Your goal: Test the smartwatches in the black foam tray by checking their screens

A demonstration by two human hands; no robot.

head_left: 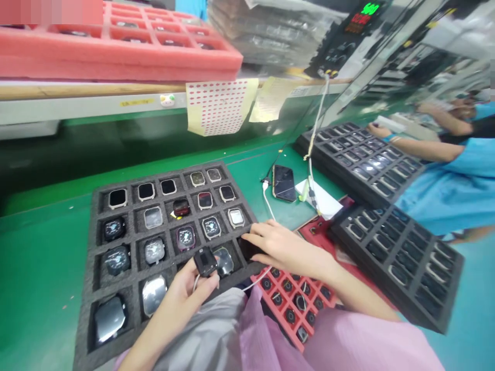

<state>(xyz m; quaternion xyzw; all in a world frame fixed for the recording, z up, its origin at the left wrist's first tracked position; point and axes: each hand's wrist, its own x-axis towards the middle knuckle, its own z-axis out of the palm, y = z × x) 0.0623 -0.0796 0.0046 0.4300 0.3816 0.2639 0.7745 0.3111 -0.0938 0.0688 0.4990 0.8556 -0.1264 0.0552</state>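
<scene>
My left hand (189, 288) is closed around a black square smartwatch body (205, 261), held over the front of a grey foam tray (87, 288). A loop of white cable shows by its fingers. My right hand (276, 245) reaches into the tray's right front compartment, its fingers bent around something dark that I cannot make out. Between the hands, a watch with a clear face cover (224, 262) lies in its compartment. Other square watches fill the tray, among them a purple-rimmed watch (186, 237) and a silver watch (236, 217).
A red foam tray (284, 309) of small round parts sits by my lap. Black trays (390, 257) of watches stand at right, near a co-worker's arm (429, 147). A phone (284, 183) and hanging cables (315, 134) are behind. A pink foam tray (127, 56) rests on the shelf.
</scene>
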